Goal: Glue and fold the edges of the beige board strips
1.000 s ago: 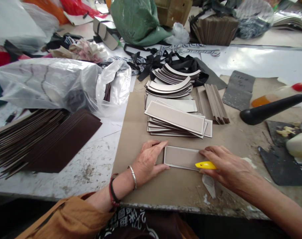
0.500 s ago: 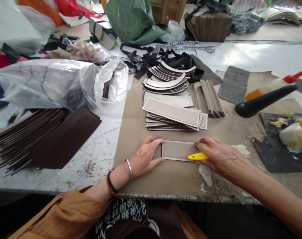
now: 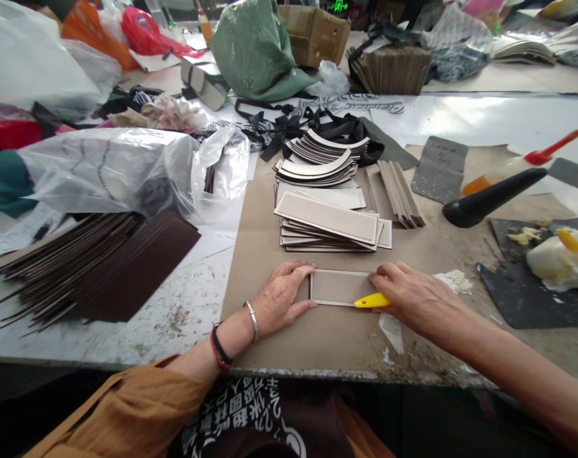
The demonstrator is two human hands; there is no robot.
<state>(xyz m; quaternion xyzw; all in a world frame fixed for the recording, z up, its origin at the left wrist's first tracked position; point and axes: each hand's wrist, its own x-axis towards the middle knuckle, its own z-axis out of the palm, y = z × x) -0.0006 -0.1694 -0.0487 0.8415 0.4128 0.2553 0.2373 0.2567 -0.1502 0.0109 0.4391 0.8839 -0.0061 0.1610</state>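
Note:
A small rectangular panel [image 3: 336, 287], beige with a pale border and thin dark edge, lies flat on the brown board in front of me. My left hand [image 3: 283, 294] grips its left end, thumb at the near corner and fingers at the far one. At the right end, my right hand [image 3: 403, 292] has its fingertips on the panel. A yellow-handled tool [image 3: 371, 300] is tucked in that same hand, its handle pointing left over the panel's near edge; the rest is hidden. Beyond the panel rests a stack of similar panels [image 3: 327, 219].
Curved strips [image 3: 317, 166] sit behind the stack. Dark brown pieces [image 3: 140, 267] fan out at left beside a clear plastic bag [image 3: 117, 165]. To the right are a black tapered object [image 3: 491, 198], a red-tipped bottle [image 3: 503, 172] and a glue-smeared white container [image 3: 560, 257].
The camera view has tilted up slightly, showing more of the background. My right hand and the yellow handle have shifted slightly left in view; both hands remain on the panel.

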